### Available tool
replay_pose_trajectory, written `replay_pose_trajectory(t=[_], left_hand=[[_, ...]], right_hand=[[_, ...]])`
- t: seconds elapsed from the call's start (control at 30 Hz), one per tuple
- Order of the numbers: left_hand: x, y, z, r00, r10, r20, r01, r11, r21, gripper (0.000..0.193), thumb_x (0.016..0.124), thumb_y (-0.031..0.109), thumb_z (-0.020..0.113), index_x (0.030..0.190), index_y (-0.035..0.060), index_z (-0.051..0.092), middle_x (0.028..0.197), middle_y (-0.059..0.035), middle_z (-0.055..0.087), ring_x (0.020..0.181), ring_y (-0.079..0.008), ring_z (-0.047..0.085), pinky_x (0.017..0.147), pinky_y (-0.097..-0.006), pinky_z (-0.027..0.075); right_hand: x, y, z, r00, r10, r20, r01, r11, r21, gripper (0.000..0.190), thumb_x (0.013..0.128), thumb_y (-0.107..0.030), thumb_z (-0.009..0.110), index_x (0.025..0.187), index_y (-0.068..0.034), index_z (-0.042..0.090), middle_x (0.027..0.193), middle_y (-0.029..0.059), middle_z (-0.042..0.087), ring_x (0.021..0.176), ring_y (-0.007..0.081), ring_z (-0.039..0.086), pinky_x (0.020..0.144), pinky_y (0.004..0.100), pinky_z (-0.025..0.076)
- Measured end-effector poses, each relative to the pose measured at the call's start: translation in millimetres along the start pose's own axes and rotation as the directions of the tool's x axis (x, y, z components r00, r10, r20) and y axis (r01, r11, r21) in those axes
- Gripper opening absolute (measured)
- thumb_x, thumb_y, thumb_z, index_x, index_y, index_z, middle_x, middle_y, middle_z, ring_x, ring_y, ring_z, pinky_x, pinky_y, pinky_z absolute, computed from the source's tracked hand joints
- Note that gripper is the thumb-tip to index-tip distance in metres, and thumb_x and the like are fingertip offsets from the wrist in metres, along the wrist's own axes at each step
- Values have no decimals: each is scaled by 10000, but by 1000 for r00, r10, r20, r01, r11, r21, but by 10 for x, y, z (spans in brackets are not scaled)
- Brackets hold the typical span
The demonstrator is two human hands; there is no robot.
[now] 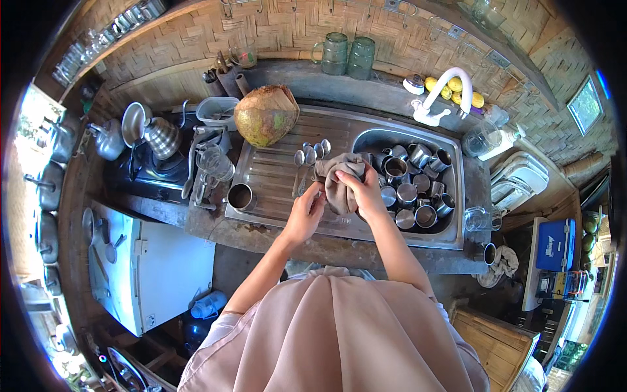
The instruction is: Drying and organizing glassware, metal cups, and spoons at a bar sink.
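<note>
Bunched in my right hand (365, 188) is a grey-brown cloth (338, 198), held over the right part of the drainboard beside the sink basin. My left hand (306, 213) has its fingers curled at the cloth's left edge; whether it pinches something there is hidden. Just beyond the hands, several metal spoons (310, 156) lie together on the ribbed steel drainboard (274, 169). The sink basin (372, 134) to the right holds many steel mugs (406, 193), tumbled at different angles. One steel mug (241, 197) stands apart at the drainboard's front left corner.
A large coconut (267, 116) sits at the drainboard's back left. Glass mugs (215, 162) stand left of it, near a stove with a kettle (161, 137). The white faucet (443, 95) arches behind the basin. Another steel mug (487, 254) is at the counter's right front edge.
</note>
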State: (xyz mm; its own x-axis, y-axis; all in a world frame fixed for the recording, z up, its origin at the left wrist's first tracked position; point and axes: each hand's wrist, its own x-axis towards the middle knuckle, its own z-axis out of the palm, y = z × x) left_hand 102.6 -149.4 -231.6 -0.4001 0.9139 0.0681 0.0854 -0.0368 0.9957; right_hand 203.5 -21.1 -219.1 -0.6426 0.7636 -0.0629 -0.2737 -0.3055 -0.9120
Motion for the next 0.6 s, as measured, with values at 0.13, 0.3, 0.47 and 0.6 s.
replay_pose_trajectory(t=[0.13,0.3,0.47,0.6], left_hand=[[-1,203,-129,996,42,80,-68,929,363,85,908,65,502,973,12,514,701,-123,532,610,-223,529,598,-311,434],[29,496,-191,964,67,256,-215,766,606,137,891,130,534,1000,53,568,720,-194,589,658,-391,570,585,-419,452],[89,655,-11,912,-55,407,-320,527,787,114,874,132,517,958,76,569,663,-189,587,647,-379,592,565,-457,460],[128,652,83,916,-57,396,-342,404,849,100,825,94,536,922,75,551,622,-181,583,618,-371,600,544,-456,464]], right_hand=[[-31,-75,-230,988,89,125,-69,985,-159,400,776,-72,709,1101,50,511,992,75,618,876,131,603,786,254,483],[-57,-251,-473,938,118,325,95,816,-571,443,760,-106,728,1103,64,504,972,103,627,871,162,610,777,289,479],[-148,-510,-328,811,293,507,443,259,-858,293,683,-14,646,966,-34,572,811,168,651,809,345,633,698,384,486],[-62,-506,-338,758,377,533,477,237,-846,378,680,-109,686,1038,-33,593,924,171,657,873,339,631,768,416,496]])
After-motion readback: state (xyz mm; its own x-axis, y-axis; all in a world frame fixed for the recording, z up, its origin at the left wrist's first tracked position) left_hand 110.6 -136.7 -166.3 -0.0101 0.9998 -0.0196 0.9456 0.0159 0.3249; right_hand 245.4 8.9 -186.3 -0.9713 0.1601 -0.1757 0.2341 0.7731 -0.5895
